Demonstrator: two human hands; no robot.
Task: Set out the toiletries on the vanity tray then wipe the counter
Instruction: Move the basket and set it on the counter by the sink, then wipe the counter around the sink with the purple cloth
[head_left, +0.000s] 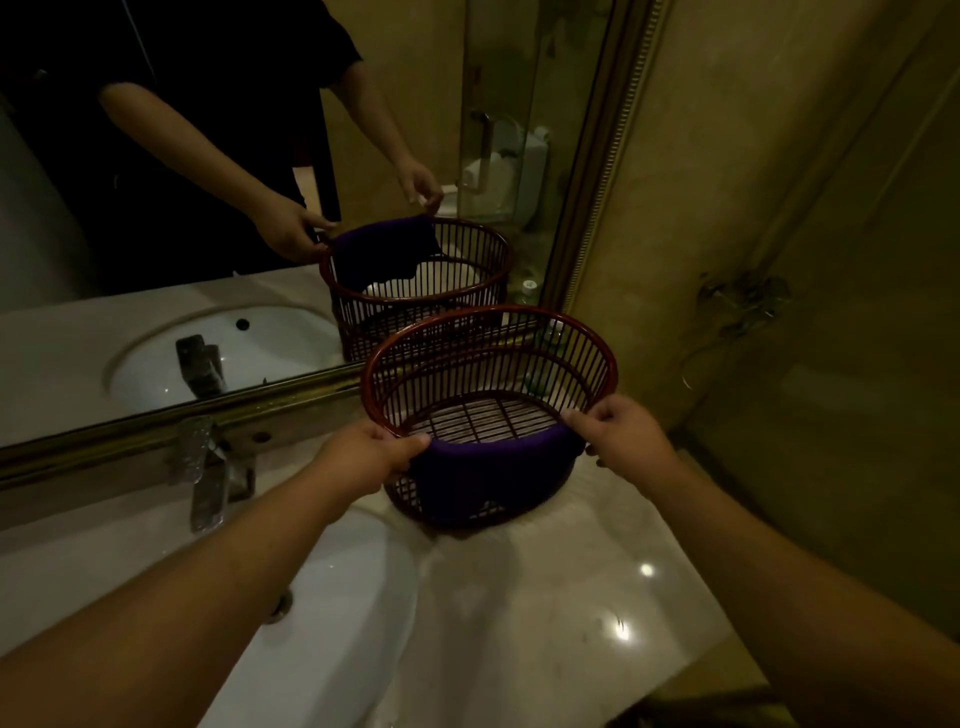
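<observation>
Left hand (375, 451): fingers closed on the near rim of the slatted basket (524, 332) and the purple cloth (488, 470).
Right hand (621, 434): pinches the same rim — cloth under the fingers.
Basket: on the marble counter (561, 597), beside the sink (332, 597), before the mirror (218, 208).

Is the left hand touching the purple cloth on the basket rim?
Touching: head view shows left hand fingertips pressed on the purple cloth at the basket rim.

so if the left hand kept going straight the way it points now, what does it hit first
The left hand already grips the basket rim beside the purple cloth. Pushed further, it would likely press into the basket wall first; depth is hard to judge.
</observation>
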